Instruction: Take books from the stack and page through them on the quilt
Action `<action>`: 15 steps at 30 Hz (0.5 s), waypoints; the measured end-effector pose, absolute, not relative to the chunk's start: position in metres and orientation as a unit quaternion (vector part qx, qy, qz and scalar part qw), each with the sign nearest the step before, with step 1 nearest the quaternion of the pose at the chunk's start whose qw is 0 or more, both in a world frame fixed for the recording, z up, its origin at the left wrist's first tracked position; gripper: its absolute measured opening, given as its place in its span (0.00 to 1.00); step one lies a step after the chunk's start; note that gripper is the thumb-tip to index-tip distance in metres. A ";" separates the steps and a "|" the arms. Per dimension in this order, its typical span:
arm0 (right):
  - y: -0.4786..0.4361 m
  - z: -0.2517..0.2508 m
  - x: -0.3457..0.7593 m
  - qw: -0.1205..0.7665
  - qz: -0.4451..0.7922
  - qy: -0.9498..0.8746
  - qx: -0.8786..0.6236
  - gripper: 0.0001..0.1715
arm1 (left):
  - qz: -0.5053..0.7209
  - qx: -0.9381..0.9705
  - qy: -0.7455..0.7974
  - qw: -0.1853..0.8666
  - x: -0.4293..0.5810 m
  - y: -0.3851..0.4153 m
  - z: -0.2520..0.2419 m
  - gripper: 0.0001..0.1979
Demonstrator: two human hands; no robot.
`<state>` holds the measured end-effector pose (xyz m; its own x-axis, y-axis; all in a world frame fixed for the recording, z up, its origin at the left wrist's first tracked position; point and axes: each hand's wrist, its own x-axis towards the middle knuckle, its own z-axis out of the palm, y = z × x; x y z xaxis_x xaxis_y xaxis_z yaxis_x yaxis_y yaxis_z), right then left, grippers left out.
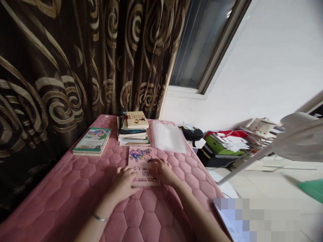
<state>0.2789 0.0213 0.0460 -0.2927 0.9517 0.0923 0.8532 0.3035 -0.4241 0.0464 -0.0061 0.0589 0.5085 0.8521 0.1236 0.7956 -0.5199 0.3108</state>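
Note:
A pink book [141, 166] with cartoon figures and Chinese characters on its cover lies flat on the pink quilted mattress [136, 211]. My left hand [123, 183] rests at the book's left edge, fingers apart and fingertips on the cover, thumb spread toward me. On the opposite side, my right hand [163, 170] has its fingers stretched over the right edge of the same book. Neither hand is wrapped round it. Just beyond the book stands a pile of books [133, 132], topped by a cream-coloured book [137, 120].
Green-bordered books [93, 140] lie at the left, and clear plastic sleeves [169, 136] at the right. A patterned curtain [101, 57] hangs along the far left side. Beyond the mattress's right edge are a white fan [300, 137], a black case [191, 133] and heaped papers [230, 141].

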 end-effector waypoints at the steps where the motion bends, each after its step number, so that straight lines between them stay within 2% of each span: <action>1: 0.031 0.048 0.272 0.144 0.127 -0.797 -0.573 0.13 | 0.135 0.866 0.472 0.098 0.050 -0.007 0.057 0.12; 3: 0.053 0.052 0.260 0.111 0.102 -0.809 -0.569 0.14 | 0.140 0.871 0.463 0.089 0.055 -0.009 0.052 0.11; 9: 0.114 0.052 0.242 0.095 0.079 -0.808 -0.576 0.15 | 0.140 0.872 0.461 0.088 0.055 -0.007 0.047 0.08; 15: 0.132 0.052 0.236 0.073 0.072 -0.797 -0.595 0.20 | 0.129 0.881 0.449 0.074 0.055 -0.006 0.047 0.08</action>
<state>0.2358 0.1324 0.0522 -0.2821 0.9589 0.0305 0.9380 0.2823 -0.2012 0.0546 -0.0057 0.0465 0.5638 0.8101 0.1609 0.7719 -0.5861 0.2462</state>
